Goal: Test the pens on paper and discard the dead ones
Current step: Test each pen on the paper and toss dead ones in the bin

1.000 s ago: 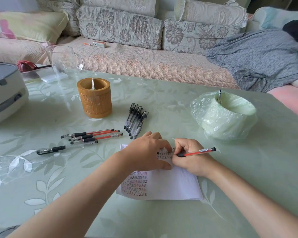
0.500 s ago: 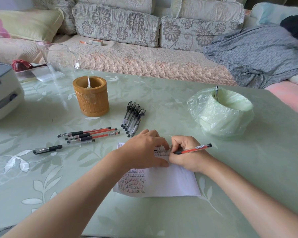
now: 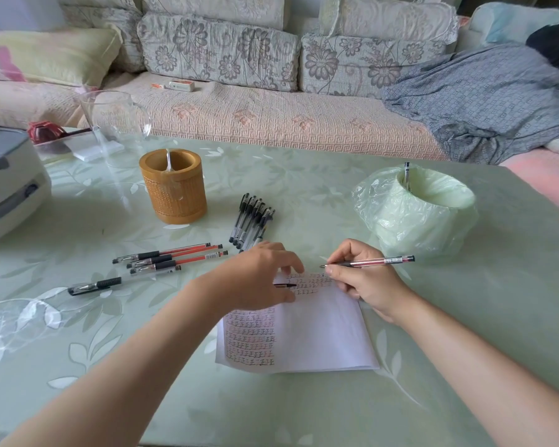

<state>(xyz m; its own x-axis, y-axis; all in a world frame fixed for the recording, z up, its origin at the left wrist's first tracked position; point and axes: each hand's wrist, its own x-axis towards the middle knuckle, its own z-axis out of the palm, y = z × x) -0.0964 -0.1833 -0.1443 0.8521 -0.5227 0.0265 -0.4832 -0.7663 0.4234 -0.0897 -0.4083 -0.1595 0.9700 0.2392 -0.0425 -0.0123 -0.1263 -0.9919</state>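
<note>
Single head view, wide-angle: looks forward-down over table [image 3: 304,175], near; sofa [image 3: 271,124] beyond.

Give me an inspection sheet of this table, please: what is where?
Surface: glossy green leaf-patterned table.
Job's things: written-on paper; red pen, tip just off the paper; black pens heaped; red pens in a row; lined bin with one pen inside.
Clutter: wooden holder, glass jug, white appliance.
Hands: right hand grips the red pen; left hand over the paper, small dark piece at its fingers, hold unclear.
Cables: nothing seen.
Surroundings: sofa, grey cloth.
</note>
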